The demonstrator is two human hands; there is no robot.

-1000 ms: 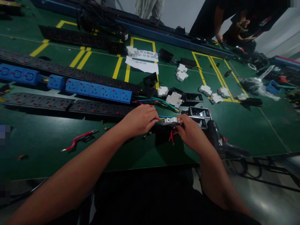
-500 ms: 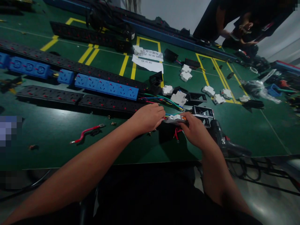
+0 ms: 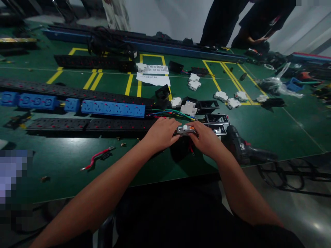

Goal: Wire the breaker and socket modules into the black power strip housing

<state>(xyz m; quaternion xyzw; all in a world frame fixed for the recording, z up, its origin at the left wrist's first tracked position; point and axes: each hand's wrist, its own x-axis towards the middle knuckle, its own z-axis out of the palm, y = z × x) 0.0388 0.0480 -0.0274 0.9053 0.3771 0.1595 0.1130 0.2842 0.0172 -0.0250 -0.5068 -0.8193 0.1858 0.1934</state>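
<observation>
Between my two hands is a small white module point(image 3: 185, 129) with an orange part at its right end. My left hand point(image 3: 163, 132) pinches its left end, and my right hand point(image 3: 204, 137) grips the right end. Just behind them, coloured wires point(image 3: 172, 112) run from the blue socket strip point(image 3: 113, 109) toward black frames with clear windows point(image 3: 216, 119). A black socket strip point(image 3: 119, 125) lies in front of the blue one, its right end beside my left hand. Red wire ends point(image 3: 191, 150) show below my right hand.
A black power drill point(image 3: 240, 146) lies right of my right hand. White modules point(image 3: 194, 82) and paper labels point(image 3: 153, 79) are farther back. A red cable point(image 3: 94, 158) and small screws point(image 3: 123, 144) lie front left. Another person point(image 3: 261, 27) stands across the table.
The camera view has shifted, so the table sits lower in it. My hands are closer together around the white module, which has turned slightly. The other person's hands are lower.
</observation>
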